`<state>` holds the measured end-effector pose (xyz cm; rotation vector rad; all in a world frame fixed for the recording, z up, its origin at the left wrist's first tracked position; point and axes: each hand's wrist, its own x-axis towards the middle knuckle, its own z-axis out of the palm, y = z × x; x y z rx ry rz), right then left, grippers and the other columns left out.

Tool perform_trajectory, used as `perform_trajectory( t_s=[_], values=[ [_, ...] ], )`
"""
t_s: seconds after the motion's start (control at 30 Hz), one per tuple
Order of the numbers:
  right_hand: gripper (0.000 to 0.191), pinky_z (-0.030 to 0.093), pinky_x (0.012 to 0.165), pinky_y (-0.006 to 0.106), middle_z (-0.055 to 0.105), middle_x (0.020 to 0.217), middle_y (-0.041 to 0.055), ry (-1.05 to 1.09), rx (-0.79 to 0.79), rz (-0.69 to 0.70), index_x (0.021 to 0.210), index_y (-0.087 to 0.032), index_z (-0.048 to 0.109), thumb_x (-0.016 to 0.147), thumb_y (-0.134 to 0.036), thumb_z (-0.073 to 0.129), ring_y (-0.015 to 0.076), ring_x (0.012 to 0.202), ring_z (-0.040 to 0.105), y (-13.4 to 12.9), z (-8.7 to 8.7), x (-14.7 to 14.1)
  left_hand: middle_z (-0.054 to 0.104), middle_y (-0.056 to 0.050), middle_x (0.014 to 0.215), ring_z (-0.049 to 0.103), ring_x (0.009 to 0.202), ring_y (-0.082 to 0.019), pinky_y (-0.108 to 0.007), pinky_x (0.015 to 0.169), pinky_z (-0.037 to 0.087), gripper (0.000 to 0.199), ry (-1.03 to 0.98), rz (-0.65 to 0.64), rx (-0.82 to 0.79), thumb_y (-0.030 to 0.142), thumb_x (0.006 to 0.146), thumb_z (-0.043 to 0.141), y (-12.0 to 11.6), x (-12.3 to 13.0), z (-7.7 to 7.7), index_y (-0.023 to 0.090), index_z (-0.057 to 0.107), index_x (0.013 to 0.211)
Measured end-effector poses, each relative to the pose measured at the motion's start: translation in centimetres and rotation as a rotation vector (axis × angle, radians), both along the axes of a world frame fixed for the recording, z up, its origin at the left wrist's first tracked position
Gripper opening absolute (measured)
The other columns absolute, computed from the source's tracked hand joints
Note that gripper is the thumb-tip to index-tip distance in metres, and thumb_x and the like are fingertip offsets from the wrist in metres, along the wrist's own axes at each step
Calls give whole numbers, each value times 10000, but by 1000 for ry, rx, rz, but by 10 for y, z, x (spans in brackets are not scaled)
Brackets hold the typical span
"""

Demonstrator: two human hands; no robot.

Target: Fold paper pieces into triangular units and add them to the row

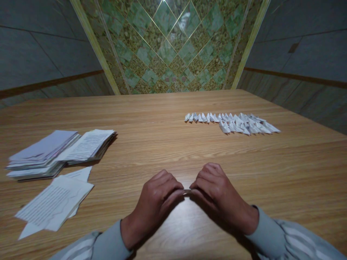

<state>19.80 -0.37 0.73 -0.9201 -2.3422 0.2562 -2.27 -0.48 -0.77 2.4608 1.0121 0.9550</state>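
Observation:
Just above the near part of the wooden table, a small folded piece of paper (187,192) is pinched between my two hands. Only a short strip of it shows in the gap. My left hand (159,196) is closed on one end, with the fingers curled over it and the thumb below. On the other end, my right hand (219,189) is closed in the same way. Both hands hide most of the paper, so its folded shape cannot be made out.
Rows of small folded paper pieces (240,124) stand at the back right of the table (151,119). At the left lie an open notebook or stack of papers (45,148) and several loose written sheets (56,200). A tiled wall (168,47) rises beyond the table.

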Motion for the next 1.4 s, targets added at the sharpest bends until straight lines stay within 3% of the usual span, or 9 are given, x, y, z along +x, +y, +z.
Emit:
perform_trajectory(
  t_s=[0.27,0.5,0.77,0.97,1.1,1.2,1.27,1.33,1.4],
  values=[
    [129,346,724,306,647,759,20,83,-212,-2,822,-171,689,939,-223,674,186,795,536,8,0,12,676,-22,769,599,730,-167,-269,668,432,165,-21,-29,-153,221,974,601,16,-13,11,183,705,851],
    [141,383,654,259,660,695,-5,170,-477,-68,716,-170,696,848,-134,732,146,701,573,14,2,16,669,-22,771,597,738,-167,-266,670,434,198,-12,-19,-186,221,979,555,21,-15,16,181,678,829],
    [180,373,576,248,648,677,5,274,-626,-119,748,-158,708,878,-274,665,139,632,556,20,2,26,666,-21,756,593,711,-164,-251,630,423,204,-26,73,-239,227,937,555,27,-22,25,185,674,777],
    [408,390,568,252,625,628,14,232,-692,-34,670,-148,685,911,-473,634,145,607,558,23,10,38,665,-12,746,589,690,-151,-237,624,423,184,-21,16,-352,221,926,561,27,-20,27,177,668,783],
    [446,452,693,278,704,819,60,280,-698,21,866,-142,736,985,-511,516,180,772,632,21,15,32,656,1,720,576,666,-143,-232,615,417,173,-4,-28,-426,216,906,575,25,-17,28,175,669,766],
    [448,413,648,256,672,791,26,253,-765,109,880,-144,730,1004,-500,488,153,728,590,16,11,16,644,2,698,561,649,-143,-233,595,410,165,-42,-30,-534,225,885,591,24,-12,27,169,676,756],
    [474,354,574,244,600,654,-6,289,-798,87,752,-135,699,982,-512,525,124,619,517,13,5,7,646,-6,709,569,660,-150,-241,597,422,180,-148,12,-603,267,898,590,21,-8,26,165,678,779],
    [461,354,569,248,598,645,-4,375,-791,31,730,-136,687,977,-497,542,128,612,512,11,0,1,655,-15,761,591,694,-162,-254,613,446,194,-324,130,-598,325,929,568,15,-2,22,171,674,877],
    [417,387,607,261,632,692,14,437,-689,-51,749,-148,707,981,-456,551,150,667,551,11,-3,-1,651,-13,796,594,701,-164,-262,617,460,173,-459,282,-553,338,942,559,7,6,18,190,639,982]
  ],
)
